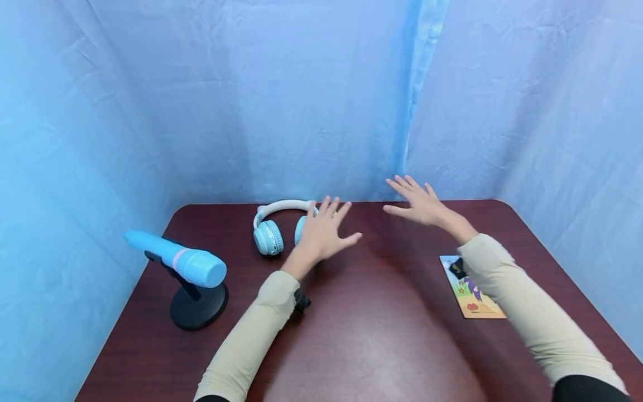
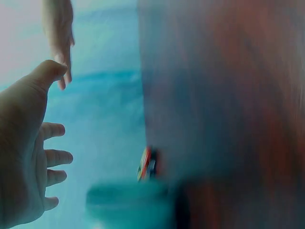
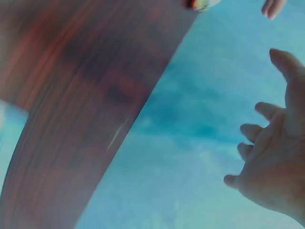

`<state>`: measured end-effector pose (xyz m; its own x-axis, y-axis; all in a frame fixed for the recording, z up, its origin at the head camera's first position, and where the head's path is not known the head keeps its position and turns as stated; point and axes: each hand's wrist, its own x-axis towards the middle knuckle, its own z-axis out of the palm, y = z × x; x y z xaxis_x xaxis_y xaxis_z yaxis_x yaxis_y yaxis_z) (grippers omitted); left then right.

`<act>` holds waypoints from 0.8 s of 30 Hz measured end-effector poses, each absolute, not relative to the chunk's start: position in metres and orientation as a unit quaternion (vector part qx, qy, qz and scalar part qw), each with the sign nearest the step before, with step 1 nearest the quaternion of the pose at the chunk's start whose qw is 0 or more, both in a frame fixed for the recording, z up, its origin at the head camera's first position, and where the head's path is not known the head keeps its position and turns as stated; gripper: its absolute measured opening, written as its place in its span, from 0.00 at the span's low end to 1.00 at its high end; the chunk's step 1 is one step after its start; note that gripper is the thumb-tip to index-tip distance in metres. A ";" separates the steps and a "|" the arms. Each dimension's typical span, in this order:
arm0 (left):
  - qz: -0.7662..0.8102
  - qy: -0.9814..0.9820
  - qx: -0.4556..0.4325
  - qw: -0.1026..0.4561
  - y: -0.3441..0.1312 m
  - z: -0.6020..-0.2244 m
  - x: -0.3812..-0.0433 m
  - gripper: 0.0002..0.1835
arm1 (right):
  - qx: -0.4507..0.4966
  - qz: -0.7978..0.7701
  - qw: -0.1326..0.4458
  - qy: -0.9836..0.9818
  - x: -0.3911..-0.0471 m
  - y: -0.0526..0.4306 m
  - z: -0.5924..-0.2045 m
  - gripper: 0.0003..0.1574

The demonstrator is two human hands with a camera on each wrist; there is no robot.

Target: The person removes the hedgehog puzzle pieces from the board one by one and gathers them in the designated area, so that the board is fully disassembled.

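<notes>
In the head view my left hand (image 1: 322,233) hovers with spread fingers, nearest to the light blue and white headphones (image 1: 268,237) and hiding part of them. Farther right, my right hand (image 1: 422,205) is raised over the table's back edge, fingers apart and holding nothing. The left wrist view has the left hand (image 2: 21,138) with its palm bare, and a blurred teal ear cup (image 2: 128,206) low in the picture. A small red, yellow and black object (image 2: 146,163) lies beyond it, mostly hidden from the head view. An empty palm shows on the right hand (image 3: 276,162) in the right wrist view.
A light blue microphone (image 1: 188,262) tilts on a stand with a round black base (image 1: 196,312) at the table's left. Under the right forearm lies a colourful picture card or board (image 1: 469,298), partly covered. Blue curtains (image 1: 321,100) surround the dark red table (image 1: 372,335).
</notes>
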<state>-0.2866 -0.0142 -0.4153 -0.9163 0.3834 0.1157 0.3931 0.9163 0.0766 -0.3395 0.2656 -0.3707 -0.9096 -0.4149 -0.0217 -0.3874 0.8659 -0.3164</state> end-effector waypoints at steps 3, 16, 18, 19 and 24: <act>-0.049 -0.972 -0.227 0.040 0.011 -0.422 -0.281 0.47 | -0.220 -0.161 0.054 0.961 -0.333 0.293 -0.372 0.54; -0.117 -0.939 -0.324 -0.027 0.112 -0.433 -0.243 0.49 | -0.283 -0.186 0.072 0.938 -0.272 0.421 -0.399 0.62; -0.112 -0.935 -0.333 -0.039 0.126 -0.435 -0.236 0.49 | -0.286 -0.184 0.070 0.938 -0.263 0.439 -0.404 0.62; -0.108 -0.934 -0.336 -0.046 0.133 -0.436 -0.233 0.49 | -0.288 -0.184 0.067 0.938 -0.259 0.447 -0.407 0.62; -0.080 -0.933 -0.344 -0.068 0.158 -0.442 -0.223 0.49 | -0.281 -0.192 0.061 0.938 -0.243 0.474 -0.420 0.61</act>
